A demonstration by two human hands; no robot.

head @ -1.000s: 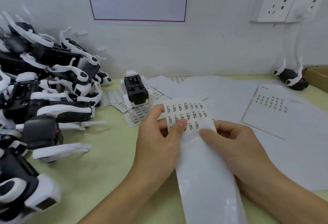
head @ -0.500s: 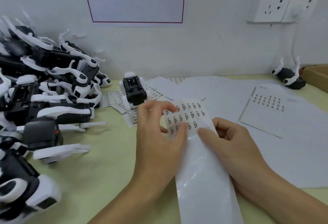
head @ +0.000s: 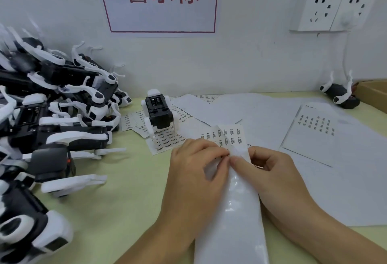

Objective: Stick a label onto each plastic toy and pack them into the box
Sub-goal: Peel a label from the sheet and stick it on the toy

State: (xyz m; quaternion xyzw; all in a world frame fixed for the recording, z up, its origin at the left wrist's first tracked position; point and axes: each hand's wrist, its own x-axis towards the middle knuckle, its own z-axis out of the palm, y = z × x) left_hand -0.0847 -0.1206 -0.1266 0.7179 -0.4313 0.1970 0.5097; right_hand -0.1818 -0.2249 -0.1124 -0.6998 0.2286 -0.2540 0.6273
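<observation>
A long glossy label strip runs from the bottom edge up to the table's middle, with small printed labels left only at its far end. My left hand lies over the strip's left side, fingertips curled onto the labels. My right hand holds the strip's right edge, thumb pressing on top. The fingertips of both hands meet at one label. A black and white plastic toy lies belly up just beyond the strip. A big pile of such toys fills the left.
Loose label sheets and blank backing papers cover the table's right half. Another toy lies upside down at the far right beside a cardboard box. Wall sockets and a cable hang above it. A wall sign is behind.
My left hand slid right across the strip and curled its fingers down until they met my right thumb. The strip's far end dropped lower.
</observation>
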